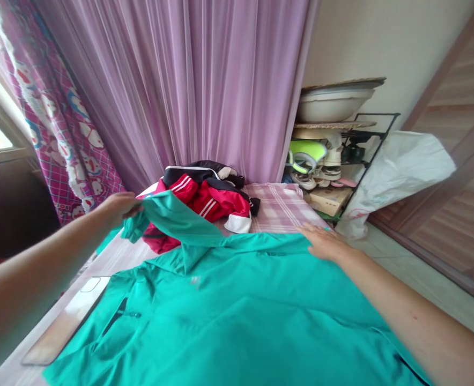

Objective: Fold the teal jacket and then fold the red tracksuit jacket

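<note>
A teal jacket (237, 300) with zip pockets and a small chest logo lies spread across the near part of the cloth-covered table. At the left, my left hand (122, 206) grips a sleeve of it, lifted and stretched up over the pile of clothes. My right hand (321, 241) rests flat on the jacket's far right edge, fingers stretched out. Close beyond the raised sleeve sit a red jacket (231, 201) with white stripes and a black garment (194, 170). The tips of my left fingers are partly hidden by the teal fabric.
A flat, pale board-like object (70, 321) lies along the left edge. Purple curtains (221, 80) hang behind the checked cloth (277, 206). On the right stands a rack (371, 155) with shoes and a basin (333, 104), a white plastic bag (409, 166) and a wooden door (454, 150).
</note>
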`<state>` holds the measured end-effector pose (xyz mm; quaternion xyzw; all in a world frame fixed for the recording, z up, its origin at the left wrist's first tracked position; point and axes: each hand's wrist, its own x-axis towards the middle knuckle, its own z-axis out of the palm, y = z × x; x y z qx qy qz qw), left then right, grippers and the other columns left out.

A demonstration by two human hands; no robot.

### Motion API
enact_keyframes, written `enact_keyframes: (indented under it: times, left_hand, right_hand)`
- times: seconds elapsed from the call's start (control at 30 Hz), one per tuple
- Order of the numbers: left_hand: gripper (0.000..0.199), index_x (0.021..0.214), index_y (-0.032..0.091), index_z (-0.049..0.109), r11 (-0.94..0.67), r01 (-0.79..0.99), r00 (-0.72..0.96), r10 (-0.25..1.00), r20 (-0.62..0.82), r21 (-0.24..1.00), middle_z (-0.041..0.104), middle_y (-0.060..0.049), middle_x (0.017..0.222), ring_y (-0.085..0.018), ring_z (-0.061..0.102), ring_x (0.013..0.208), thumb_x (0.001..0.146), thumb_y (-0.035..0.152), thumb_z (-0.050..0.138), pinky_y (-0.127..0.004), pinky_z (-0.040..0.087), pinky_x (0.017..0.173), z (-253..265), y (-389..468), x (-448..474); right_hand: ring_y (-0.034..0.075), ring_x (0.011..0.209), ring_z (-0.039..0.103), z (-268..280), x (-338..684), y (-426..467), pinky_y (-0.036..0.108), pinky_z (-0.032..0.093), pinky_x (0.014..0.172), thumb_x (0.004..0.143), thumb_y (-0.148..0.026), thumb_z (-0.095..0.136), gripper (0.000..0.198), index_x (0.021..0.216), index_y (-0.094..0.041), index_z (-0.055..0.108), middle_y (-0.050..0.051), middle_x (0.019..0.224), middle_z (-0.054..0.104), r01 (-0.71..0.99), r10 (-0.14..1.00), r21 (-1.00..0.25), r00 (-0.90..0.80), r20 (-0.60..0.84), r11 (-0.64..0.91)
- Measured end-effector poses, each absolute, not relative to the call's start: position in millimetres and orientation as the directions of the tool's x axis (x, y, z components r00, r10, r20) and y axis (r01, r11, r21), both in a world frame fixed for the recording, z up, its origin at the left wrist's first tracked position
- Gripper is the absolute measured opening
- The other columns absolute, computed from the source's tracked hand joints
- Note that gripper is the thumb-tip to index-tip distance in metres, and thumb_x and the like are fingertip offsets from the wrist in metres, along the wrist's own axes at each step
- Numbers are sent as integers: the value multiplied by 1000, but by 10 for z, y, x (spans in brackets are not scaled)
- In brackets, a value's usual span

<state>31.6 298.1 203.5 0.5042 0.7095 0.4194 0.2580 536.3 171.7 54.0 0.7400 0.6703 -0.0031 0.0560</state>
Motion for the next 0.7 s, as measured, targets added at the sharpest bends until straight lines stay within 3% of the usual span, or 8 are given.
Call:
enact_keyframes:
  times: [0.07,0.13,0.17,0.3,0.43,0.5,0.6,0.7]
  left_hand:
    - [59,140,0,40,37,540,-296,944,148,841,67,-22,120,-13,71,81,85,9,58,-17,48,60,2437,3204,624]
    - [66,147,0,30,-162,583,-149,942,301,796,60,-17,133,-18,66,106,89,21,52,-21,46,77,2775,3426,1010]
    - [70,147,-7,22,-396,629,90,892,443,669,56,-20,137,-24,60,113,90,27,44,-25,43,82,2889,3520,1208]
    - [73,153,3,16,-660,632,441,738,511,407,37,-15,154,-28,40,136,90,34,37,-35,36,98,2795,3658,1734]
    - [62,145,17,47,-519,838,457,836,302,169,58,-7,142,-26,55,127,88,37,57,-33,41,104,1989,3376,1449]
    - [49,132,15,59,-476,877,458,870,182,66,65,-10,130,-27,60,119,92,42,51,-34,45,99,1568,3168,1073]
    - [49,121,16,64,-350,936,350,937,20,29,72,-9,112,-26,67,99,90,51,49,-31,49,81,1123,2961,535]
    - [44,108,17,67,-280,955,286,956,-56,96,74,-4,95,-21,66,84,87,50,48,-25,46,70,948,2930,246]
  right_hand:
    - [33,143,37,586,5350,1733,52,34,112,78,-9,52,77,152,-26,40,11,159,36,992,984,75,112,-140,-102]
    - [35,142,37,624,5341,1737,54,32,111,79,-11,53,74,151,-22,41,15,157,38,993,979,73,109,-174,-98]
    - [35,141,38,632,5343,1739,54,31,111,80,-13,53,73,151,-21,42,16,155,40,993,977,74,103,-187,-91]
    - [36,137,43,579,5427,1762,53,34,108,81,-18,55,68,148,-20,46,18,152,45,995,973,49,93,-212,-85]
    - [35,136,44,499,5600,1807,51,35,108,82,-21,55,66,148,-22,46,15,152,45,996,970,30,93,-226,-89]
    - [33,137,44,489,5671,1820,47,35,109,82,-16,53,66,147,-22,47,13,152,46,997,973,30,79,-218,-75]
    - [31,137,42,511,5703,1819,45,36,105,84,-12,48,63,146,-21,48,14,153,44,996,979,40,87,-183,-81]
    - [31,133,44,564,5659,1816,45,38,100,87,-16,50,48,134,-21,60,14,147,51,994,982,66,97,-165,-87]
